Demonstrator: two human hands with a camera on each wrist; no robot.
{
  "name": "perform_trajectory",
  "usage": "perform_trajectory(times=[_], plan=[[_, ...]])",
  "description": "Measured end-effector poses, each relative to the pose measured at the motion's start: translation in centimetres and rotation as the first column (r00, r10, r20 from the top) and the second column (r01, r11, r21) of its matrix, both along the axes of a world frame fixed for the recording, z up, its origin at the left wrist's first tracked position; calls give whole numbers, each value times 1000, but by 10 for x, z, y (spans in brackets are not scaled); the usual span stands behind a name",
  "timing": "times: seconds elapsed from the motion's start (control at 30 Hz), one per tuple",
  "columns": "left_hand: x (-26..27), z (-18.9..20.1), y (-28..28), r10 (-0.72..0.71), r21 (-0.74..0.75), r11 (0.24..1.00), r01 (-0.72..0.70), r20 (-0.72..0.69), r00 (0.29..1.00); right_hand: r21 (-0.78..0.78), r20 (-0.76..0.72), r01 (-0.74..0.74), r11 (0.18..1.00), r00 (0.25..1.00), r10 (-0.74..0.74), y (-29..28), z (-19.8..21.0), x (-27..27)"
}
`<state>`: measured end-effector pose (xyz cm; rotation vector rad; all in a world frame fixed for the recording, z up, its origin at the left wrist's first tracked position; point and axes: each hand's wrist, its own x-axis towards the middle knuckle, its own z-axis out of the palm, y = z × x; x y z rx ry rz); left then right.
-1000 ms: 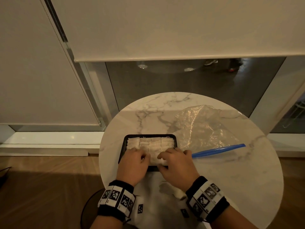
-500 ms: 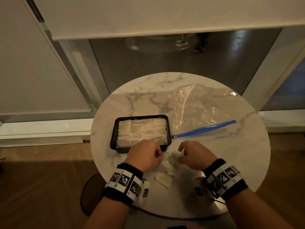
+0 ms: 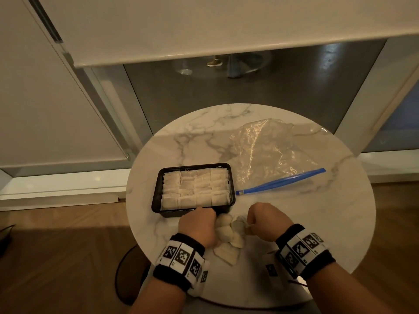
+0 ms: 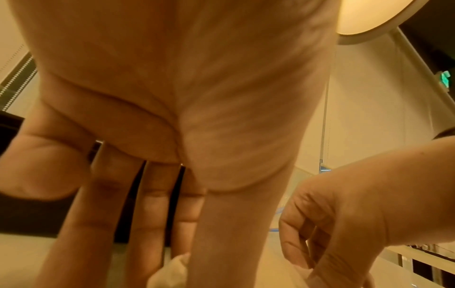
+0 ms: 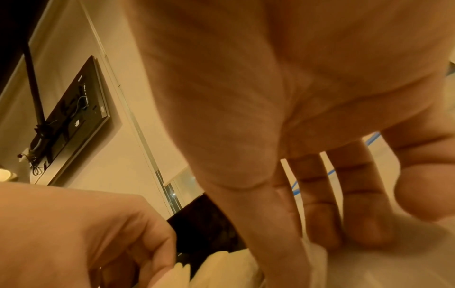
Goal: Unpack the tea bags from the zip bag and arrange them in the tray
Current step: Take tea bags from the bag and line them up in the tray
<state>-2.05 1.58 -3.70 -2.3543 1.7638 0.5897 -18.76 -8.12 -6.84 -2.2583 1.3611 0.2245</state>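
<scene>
A black tray [image 3: 156, 200] left of centre on the round table is filled with rows of white tea bags [image 3: 195, 189]. The clear zip bag [image 3: 267, 148] with its blue zipper [image 3: 281, 181] lies flat behind and to the right of the tray. A small pile of loose tea bags [image 3: 226, 234] lies in front of the tray, between my hands. My left hand [image 3: 214, 223] pinches a tea bag [image 4: 169, 272] at the pile's left side. My right hand [image 3: 248, 225] has thumb and fingers curled round another tea bag [image 5: 317, 251] at the pile's right side.
The marble table [image 3: 317, 223] is small and round, and its front edge lies just under my wrists. A window and a roller blind [image 3: 204, 26] stand behind it. Wooden floor [image 3: 56, 257] surrounds the table.
Both hands have drawn back from the tray to the pile of loose tea bags in front of it, and each has taken hold of a bag.
</scene>
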Motion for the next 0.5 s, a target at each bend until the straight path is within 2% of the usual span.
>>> perform_trajectory(times=[0.17, 0.3, 0.5], plan=[[4, 0, 1, 34, -8, 999, -36, -112, 993, 24, 8, 33, 999, 999, -33, -1, -1, -5], [9, 1, 1, 63, -9, 998, -66, -225, 972, -1, -65, 77, 997, 995, -77, -1, 5, -8], [19, 4, 2, 22, -91, 994, -62, -383, 923, 24, -67, 73, 997, 995, -71, -1, 7, -9]])
